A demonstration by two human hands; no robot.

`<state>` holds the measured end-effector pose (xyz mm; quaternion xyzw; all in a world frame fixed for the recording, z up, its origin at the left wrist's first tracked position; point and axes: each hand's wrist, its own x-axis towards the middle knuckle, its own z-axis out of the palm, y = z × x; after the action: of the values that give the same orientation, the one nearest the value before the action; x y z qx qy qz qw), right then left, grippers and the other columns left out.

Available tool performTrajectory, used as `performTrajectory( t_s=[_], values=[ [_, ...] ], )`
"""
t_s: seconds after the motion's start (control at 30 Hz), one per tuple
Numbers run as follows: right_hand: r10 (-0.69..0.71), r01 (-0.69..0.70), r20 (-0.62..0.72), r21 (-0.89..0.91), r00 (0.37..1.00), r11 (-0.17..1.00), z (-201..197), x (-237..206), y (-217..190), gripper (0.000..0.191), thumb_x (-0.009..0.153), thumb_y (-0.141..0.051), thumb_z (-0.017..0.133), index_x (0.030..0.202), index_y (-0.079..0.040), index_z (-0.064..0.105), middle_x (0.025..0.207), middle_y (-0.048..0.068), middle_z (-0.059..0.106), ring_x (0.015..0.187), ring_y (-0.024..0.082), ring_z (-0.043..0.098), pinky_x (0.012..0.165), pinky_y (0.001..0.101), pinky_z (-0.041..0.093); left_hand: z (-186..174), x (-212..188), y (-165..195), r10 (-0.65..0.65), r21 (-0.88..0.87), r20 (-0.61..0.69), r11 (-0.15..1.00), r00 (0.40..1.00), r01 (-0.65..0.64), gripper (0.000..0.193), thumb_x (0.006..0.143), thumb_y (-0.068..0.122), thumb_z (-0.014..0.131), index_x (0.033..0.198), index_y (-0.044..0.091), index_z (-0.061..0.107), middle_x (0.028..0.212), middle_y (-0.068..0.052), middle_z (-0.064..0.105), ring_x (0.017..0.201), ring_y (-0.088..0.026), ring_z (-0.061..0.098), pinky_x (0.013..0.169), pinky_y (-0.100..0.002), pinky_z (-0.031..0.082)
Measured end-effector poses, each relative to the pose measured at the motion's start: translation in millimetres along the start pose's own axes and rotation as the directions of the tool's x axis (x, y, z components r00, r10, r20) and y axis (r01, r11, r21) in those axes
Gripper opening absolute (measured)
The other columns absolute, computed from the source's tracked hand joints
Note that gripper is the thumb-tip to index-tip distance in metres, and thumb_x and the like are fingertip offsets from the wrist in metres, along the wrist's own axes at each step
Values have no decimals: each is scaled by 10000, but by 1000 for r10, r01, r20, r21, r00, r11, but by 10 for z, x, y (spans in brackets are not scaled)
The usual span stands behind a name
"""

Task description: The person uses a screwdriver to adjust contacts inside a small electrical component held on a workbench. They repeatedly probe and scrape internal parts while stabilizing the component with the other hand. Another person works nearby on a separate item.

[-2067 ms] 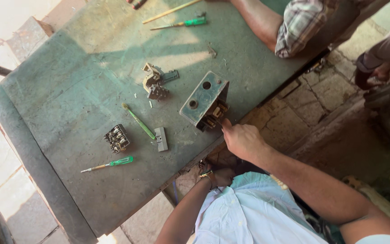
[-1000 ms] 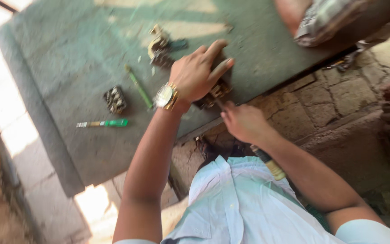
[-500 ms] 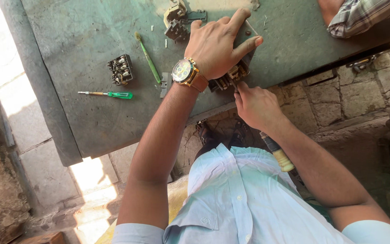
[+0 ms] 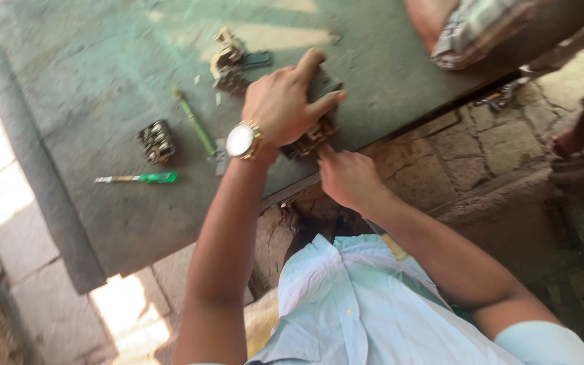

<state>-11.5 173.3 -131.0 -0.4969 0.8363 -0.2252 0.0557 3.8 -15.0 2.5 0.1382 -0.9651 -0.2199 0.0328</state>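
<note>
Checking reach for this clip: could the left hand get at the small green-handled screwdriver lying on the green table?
Probably yes. The left hand presses on the grey metal block, while the green-handled screwdriver lies apart on the bare green table, with nothing in the way.

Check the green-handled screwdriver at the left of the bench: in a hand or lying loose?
Lying loose. The green-handled screwdriver lies flat on the green bench, apart from both hands; the left hand presses the metal part further right.
</note>
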Motion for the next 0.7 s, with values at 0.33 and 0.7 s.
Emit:
performTrajectory(
  t_s=[0.33,0.7],
  values=[
    [24,-29,81,62,996,998,-102,29,26,156,954,-138,605,1054,-19,587,606,140,670,572,349,699,507,468,557,-72,1,117,-17,3,12,1000,1000,17,636,895,619,671,1336,179,542,994,-123,766,933,-363,730,731,-501,548],
    [-5,5,38,-4,999,1000,-28,15,85,143,938,-148,612,1027,-37,601,618,146,676,586,349,708,523,469,566,-85,19,160,-67,61,53,996,996,64,626,907,627,628,1352,197,529,1028,-128,761,948,-351,737,734,-491,557]
  ],
)
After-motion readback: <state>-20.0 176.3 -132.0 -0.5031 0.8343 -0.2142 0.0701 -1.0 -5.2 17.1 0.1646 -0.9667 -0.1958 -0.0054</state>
